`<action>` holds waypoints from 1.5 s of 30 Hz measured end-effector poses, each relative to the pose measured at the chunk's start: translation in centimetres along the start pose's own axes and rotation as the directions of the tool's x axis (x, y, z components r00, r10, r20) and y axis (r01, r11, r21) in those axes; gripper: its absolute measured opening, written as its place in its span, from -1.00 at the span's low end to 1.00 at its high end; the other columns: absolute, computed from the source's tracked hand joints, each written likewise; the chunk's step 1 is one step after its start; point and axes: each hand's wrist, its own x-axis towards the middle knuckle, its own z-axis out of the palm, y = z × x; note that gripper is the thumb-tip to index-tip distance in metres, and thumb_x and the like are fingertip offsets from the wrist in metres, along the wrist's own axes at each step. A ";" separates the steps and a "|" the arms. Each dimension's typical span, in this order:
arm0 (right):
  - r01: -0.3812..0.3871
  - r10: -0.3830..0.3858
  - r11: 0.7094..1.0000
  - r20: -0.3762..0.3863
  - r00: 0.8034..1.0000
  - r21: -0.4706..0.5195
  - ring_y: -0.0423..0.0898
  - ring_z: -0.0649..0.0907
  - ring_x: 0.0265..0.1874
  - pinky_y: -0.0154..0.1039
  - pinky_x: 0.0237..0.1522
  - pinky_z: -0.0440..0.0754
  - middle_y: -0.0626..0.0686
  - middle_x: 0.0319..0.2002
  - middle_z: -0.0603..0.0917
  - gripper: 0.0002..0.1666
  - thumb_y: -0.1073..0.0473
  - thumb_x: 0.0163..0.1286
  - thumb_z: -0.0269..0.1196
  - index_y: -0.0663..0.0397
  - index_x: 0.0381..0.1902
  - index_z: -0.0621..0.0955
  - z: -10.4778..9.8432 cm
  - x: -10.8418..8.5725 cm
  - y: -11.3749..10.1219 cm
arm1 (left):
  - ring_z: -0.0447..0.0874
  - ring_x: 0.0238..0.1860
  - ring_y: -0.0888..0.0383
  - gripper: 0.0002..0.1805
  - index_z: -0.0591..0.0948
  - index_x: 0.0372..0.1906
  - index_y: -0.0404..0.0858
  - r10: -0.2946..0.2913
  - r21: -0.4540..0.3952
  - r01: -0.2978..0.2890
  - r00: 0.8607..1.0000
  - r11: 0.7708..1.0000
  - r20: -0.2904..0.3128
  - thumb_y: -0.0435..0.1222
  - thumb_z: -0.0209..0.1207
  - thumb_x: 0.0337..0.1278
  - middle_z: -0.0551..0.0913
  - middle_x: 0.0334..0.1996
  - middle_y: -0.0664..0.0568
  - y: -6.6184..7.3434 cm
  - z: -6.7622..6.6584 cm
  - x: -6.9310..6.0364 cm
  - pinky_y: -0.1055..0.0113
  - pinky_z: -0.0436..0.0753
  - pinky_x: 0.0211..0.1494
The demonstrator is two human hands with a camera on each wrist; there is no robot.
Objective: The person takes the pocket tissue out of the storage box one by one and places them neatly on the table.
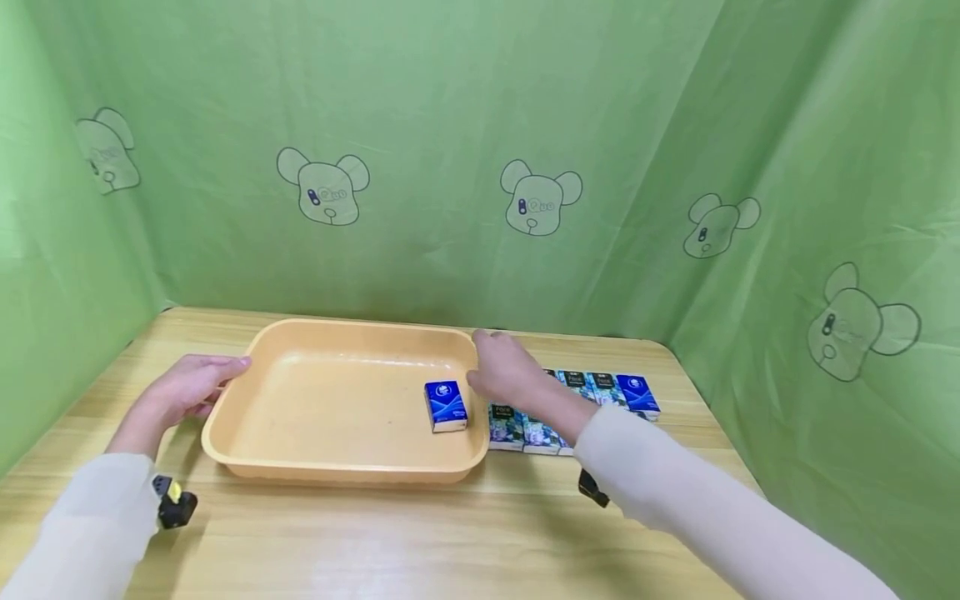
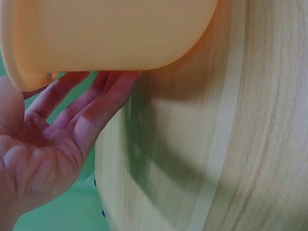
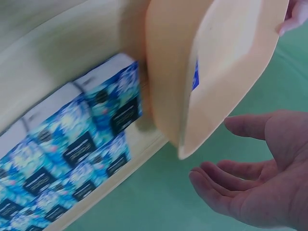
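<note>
A peach plastic tray [image 1: 337, 408] sits on the table with one blue tissue packet [image 1: 446, 406] inside, near its right wall. My left hand [image 1: 183, 387] grips the tray's left rim. In the left wrist view, that hand's fingers [image 2: 103, 106] press against the tray's outer wall. At the tray's far right corner is my right hand [image 1: 510, 371]. The right wrist view shows its thumb and fingers [image 3: 214, 190] spread around that corner, holding nothing. Floral tissue packets [image 3: 62, 127] lie in rows right of the tray, partly hidden by my right arm in the head view.
Another blue tissue packet [image 1: 636, 393] lies at the right end of the back row. The wooden table [image 1: 360, 542] extends in front of the tray. Green curtain [image 1: 435, 167] hangs behind the table and along both sides.
</note>
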 end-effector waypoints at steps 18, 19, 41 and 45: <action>0.065 -0.068 0.997 0.079 0.995 0.033 0.04 0.68 -0.14 -0.16 -0.16 0.76 0.36 0.09 0.62 -0.30 0.10 0.46 0.25 0.35 0.41 0.33 3.7 0.2 -3.5 | 0.76 -0.23 0.19 -0.17 0.05 0.53 -0.57 0.005 -0.024 -0.005 1.000 1.000 -0.006 0.03 -0.10 0.58 0.76 -0.13 0.00 -0.5 0.3 0.0 0.18 0.81 -0.12; 0.062 -0.064 0.998 0.087 0.994 0.030 0.02 0.67 -0.15 -0.16 -0.15 0.75 0.36 0.09 0.62 -0.28 0.09 0.46 0.25 0.35 0.43 0.31 3.9 0.2 -3.5 | 0.76 -0.23 0.19 -0.17 0.05 0.53 -0.57 0.005 -0.028 -0.005 1.000 1.000 -0.003 0.03 -0.09 0.58 0.76 -0.14 0.01 -0.5 0.4 0.0 0.18 0.81 -0.12; 0.006 -0.008 1.000 0.124 0.992 0.013 0.02 0.63 -0.18 -0.19 -0.19 0.74 0.26 0.00 0.64 -0.24 0.17 0.33 0.36 0.30 0.41 0.38 6.4 1.4 -2.9 | 0.78 -0.28 0.19 -0.17 0.05 0.53 -0.55 0.013 -0.025 -0.013 1.000 1.000 -0.005 0.04 -0.07 0.57 0.77 -0.24 0.08 0.1 0.2 0.0 0.20 0.82 -0.16; 0.000 0.000 1.000 0.125 0.992 -0.001 0.03 0.63 -0.16 -0.16 -0.15 0.75 0.26 0.01 0.62 -0.26 0.12 0.32 0.40 0.28 0.37 0.42 6.7 1.6 -3.0 | 0.77 -0.27 0.20 -0.16 0.04 0.53 -0.56 0.009 -0.015 -0.009 1.000 1.000 -0.001 0.04 -0.09 0.58 0.77 -0.22 0.07 0.0 0.1 -0.1 0.20 0.81 -0.15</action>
